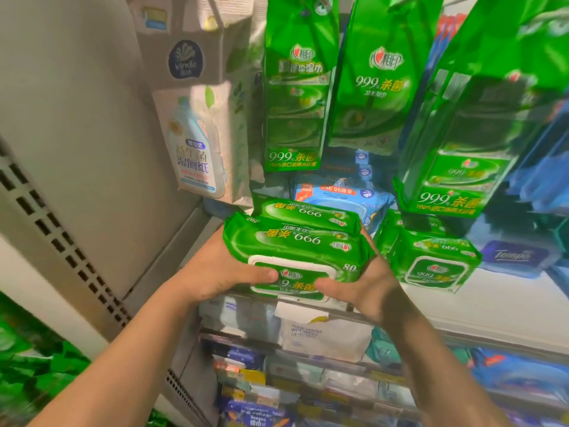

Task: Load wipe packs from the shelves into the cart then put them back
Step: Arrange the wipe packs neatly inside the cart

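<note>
We are facing a shop shelf crowded with wipes, a grey perforated panel standing at its left. Our left hand is gripping the left end of a green wipe pack, thumb pressing its lid, just above the shelf edge. Our right hand is clamping the right end. Another green pack is sitting on the shelf just beside it.

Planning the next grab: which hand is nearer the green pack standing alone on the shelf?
Right hand: the lone green pack sits just to its right. Left hand is farther left.
</note>
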A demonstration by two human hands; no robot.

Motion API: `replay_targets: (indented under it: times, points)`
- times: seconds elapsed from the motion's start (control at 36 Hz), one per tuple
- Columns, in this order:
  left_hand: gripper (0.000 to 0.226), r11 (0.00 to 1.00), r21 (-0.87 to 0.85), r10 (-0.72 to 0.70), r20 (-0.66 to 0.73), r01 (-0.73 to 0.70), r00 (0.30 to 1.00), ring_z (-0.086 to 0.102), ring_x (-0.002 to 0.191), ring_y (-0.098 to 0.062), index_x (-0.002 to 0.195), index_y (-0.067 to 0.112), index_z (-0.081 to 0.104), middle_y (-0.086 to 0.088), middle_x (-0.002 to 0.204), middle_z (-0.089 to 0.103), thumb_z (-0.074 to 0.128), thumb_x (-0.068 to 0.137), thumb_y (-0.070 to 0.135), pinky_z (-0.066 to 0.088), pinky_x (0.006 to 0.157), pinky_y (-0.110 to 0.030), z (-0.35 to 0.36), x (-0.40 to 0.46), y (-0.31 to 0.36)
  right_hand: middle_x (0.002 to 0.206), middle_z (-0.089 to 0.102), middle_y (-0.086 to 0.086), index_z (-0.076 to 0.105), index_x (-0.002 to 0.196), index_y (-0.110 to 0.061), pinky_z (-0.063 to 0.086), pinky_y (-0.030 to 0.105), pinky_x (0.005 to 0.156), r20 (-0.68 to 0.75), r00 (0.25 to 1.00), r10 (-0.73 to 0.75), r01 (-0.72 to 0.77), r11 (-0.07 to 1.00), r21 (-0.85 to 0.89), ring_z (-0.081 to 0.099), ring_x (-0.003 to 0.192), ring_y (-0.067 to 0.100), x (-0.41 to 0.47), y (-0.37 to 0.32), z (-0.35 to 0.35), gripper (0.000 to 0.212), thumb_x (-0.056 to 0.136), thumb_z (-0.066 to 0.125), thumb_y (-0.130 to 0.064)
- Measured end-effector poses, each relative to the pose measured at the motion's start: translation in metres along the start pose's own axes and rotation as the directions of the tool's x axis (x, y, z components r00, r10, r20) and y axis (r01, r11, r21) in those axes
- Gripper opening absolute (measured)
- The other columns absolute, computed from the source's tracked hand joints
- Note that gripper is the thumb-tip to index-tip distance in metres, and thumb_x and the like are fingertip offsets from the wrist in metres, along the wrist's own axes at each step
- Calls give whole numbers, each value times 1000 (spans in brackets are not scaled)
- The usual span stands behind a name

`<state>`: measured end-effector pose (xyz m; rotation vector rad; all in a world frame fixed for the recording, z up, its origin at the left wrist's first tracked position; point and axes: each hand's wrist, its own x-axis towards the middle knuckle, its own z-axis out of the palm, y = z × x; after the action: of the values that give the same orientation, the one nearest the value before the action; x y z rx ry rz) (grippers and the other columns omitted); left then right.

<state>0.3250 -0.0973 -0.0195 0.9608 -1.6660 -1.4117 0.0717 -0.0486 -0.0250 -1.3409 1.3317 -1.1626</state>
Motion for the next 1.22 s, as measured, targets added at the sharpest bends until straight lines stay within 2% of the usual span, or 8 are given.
replay_targets:
  times: [0.08,0.39,0.58,0.69,0.81,0.89,1.06,1.22]
  points:
    - [79,1000,23,18,-11,-18,1000,67,119,-31,132,10,60,-9,126,72,94,61,19,50,105,-55,12,-9,8,81,76,-21,56,129,-2,53,8,66,2,1000,22,-22,1000,3,70,72,-7,-14,-7,-8,72,65,83,18]
    - [64,996,28,83,-91,-80,992,70,114,-30,125,14,67,-8,121,74,91,65,14,54,100,-51,61,-48,44,67,70,-29,59,101,-23,47,5,55,-29,1000,7,-7,1000,-6,65,61,-12,-53,-18,-43,60,62,86,15]
    - [51,993,58,111,-138,-104,984,73,107,-17,111,21,76,-1,114,77,88,66,1,56,88,-23,84,-84,57,74,75,-17,68,101,-18,52,14,51,89,996,-4,9,998,-58,69,61,-3,-75,-18,-49,46,66,87,6]
    - [50,996,57,78,-178,-69,981,73,107,-21,111,22,76,-2,114,77,84,67,0,58,90,-29,88,-106,57,84,78,-15,69,104,-23,59,21,59,165,986,-28,36,998,-49,73,76,4,-89,-20,-43,51,59,91,-16]
    - [55,997,73,39,-233,-23,972,72,111,-23,117,22,72,-2,117,76,88,68,6,56,100,-45,88,-131,57,86,77,-20,68,101,-25,51,8,65,235,969,-82,92,995,-34,72,80,-4,-97,-24,-30,53,59,95,-6]
    - [55,998,57,15,-290,2,957,71,112,-26,115,27,73,-2,117,76,91,62,23,50,104,-56,86,-150,56,96,79,-10,76,98,-32,58,22,73,253,965,-71,81,996,-30,75,91,10,-104,-20,-20,55,47,98,-30]
    - [51,1000,17,-15,-322,21,947,73,109,-23,116,20,73,-3,116,76,86,69,4,58,94,-38,73,-200,55,85,79,-7,67,102,-15,55,17,61,313,941,-127,124,992,30,75,74,7,-131,-31,16,60,51,96,-4]
    - [54,998,-29,-68,-433,61,899,73,109,-24,118,18,71,-4,115,77,86,70,-3,55,101,-50,46,-274,56,93,79,-8,70,104,-16,57,18,69,381,916,-124,113,992,51,76,85,8,-167,-43,75,63,45,91,-18]
